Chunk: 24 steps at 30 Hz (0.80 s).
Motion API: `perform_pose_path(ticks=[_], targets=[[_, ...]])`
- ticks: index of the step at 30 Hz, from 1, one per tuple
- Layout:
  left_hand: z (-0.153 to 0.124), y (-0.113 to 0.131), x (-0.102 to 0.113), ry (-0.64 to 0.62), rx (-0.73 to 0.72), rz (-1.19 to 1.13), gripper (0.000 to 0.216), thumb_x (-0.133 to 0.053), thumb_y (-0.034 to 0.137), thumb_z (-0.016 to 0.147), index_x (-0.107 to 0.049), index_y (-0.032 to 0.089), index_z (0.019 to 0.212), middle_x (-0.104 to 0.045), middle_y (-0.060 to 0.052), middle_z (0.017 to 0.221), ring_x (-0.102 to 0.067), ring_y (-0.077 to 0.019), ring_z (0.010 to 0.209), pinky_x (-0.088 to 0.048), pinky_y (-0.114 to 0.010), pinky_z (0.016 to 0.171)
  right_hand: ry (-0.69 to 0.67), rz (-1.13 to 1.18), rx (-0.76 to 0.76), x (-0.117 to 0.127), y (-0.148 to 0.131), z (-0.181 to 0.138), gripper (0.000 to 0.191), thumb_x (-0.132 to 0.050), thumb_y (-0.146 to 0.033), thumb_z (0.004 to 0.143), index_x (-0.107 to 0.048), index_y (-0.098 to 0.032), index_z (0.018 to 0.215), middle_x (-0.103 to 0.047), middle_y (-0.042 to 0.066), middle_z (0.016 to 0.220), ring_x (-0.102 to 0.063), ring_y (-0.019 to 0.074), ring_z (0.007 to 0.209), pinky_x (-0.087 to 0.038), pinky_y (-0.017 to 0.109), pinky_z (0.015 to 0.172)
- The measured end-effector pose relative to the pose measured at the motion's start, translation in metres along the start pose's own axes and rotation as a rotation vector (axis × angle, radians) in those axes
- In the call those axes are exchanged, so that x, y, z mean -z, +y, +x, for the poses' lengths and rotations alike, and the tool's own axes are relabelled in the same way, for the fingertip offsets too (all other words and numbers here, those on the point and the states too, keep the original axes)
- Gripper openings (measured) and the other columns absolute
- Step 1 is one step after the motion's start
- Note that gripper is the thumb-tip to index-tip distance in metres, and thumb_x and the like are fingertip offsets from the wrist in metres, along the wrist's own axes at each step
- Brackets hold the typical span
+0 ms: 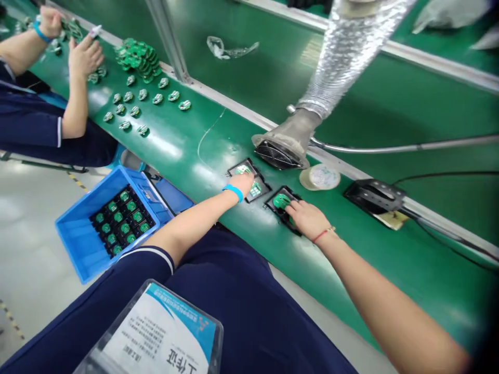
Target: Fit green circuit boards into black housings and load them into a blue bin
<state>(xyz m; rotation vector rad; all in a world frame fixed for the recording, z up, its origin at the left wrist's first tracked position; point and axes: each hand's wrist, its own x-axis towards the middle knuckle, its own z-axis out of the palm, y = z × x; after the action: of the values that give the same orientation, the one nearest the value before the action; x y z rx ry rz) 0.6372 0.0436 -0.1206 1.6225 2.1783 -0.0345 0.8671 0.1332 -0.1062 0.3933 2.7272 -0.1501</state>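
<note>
My left hand [242, 184], with a blue wristband, reaches over a black tray [265, 188] on the green bench. Its fingers are bent together at a green circuit board [242, 170]; the fingertips are partly hidden. A second circuit board [255, 189] lies in the same tray, just below that hand. To the right, my right hand [310, 219] has its fingers closed at the edge of a rounded green circuit board [281, 201]. This board is in or just over another black tray [287, 189].
A fan-fronted exhaust duct [278, 153] hangs close behind the trays, beside a tape roll [319, 177]. At left, loose boards [142, 94] and a board stack [138, 58] lie near a co-worker's hands [84, 54]. A blue crate [74, 236] holds filled trays. A black device [374, 196] is at right.
</note>
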Motion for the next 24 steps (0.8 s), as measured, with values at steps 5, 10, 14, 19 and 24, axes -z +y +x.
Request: perform_pose_path(ticks=[5, 10, 14, 19, 24], targets=[[-0.047, -0.027, -0.005, -0.004, -0.093, -0.022, 0.032, -0.035, 0.005, 0.088, -0.061, 0.009, 0.105, -0.065, -0.016, 0.101, -0.063, -0.0245, 0.094, -0.050, -0.033, 0.075, -0.067, -0.007, 0.095, -0.021, 0.031, -0.004, 0.031, -0.039, -0.017, 0.083, -0.069, -0.021, 0.091, -0.063, 0.018, 0.094, -0.055, 0.0248, 0.080, -0.038, 0.038, 0.074], [-0.109, -0.067, -0.002, 0.062, -0.075, -0.059, 0.026, -0.040, 0.009, 0.089, -0.064, 0.017, 0.096, -0.066, -0.012, 0.097, -0.063, -0.0231, 0.091, -0.049, -0.033, 0.073, -0.058, 0.065, 0.282, -0.026, 0.031, 0.012, 0.030, -0.045, -0.019, 0.076, -0.071, -0.028, 0.086, -0.066, 0.020, 0.090, -0.063, 0.0245, 0.080, -0.042, 0.039, 0.070], [-0.193, -0.119, 0.001, 0.156, 0.015, -0.103, 0.024, -0.038, 0.014, 0.091, -0.061, 0.019, 0.098, -0.065, -0.009, 0.098, -0.061, -0.0209, 0.094, -0.048, -0.031, 0.078, 0.078, 0.051, 0.438, 0.002, -0.031, 0.042, 0.025, -0.046, -0.027, 0.083, -0.070, -0.030, 0.090, -0.068, 0.014, 0.085, -0.064, 0.0239, 0.076, -0.045, 0.038, 0.068], [-0.312, -0.219, -0.024, 0.192, 0.340, -0.107, 0.023, -0.037, 0.021, 0.094, -0.059, 0.015, 0.095, -0.063, -0.010, 0.092, -0.060, -0.0200, 0.093, -0.048, -0.030, 0.081, 0.242, 0.007, 0.714, 0.056, -0.175, 0.110, 0.023, -0.045, -0.021, 0.089, -0.067, -0.020, 0.098, -0.069, 0.008, 0.091, -0.060, 0.0189, 0.078, -0.043, 0.032, 0.068], [-0.412, -0.323, -0.082, 0.123, 0.583, -0.098, 0.022, -0.039, 0.020, 0.093, -0.059, 0.012, 0.094, -0.063, -0.011, 0.092, -0.061, -0.0206, 0.091, -0.048, -0.031, 0.080, 0.325, 0.043, 0.985, 0.081, -0.331, 0.181, 0.020, -0.047, -0.016, 0.090, -0.066, -0.016, 0.094, -0.068, 0.006, 0.089, -0.055, 0.0154, 0.076, -0.035, 0.029, 0.067]])
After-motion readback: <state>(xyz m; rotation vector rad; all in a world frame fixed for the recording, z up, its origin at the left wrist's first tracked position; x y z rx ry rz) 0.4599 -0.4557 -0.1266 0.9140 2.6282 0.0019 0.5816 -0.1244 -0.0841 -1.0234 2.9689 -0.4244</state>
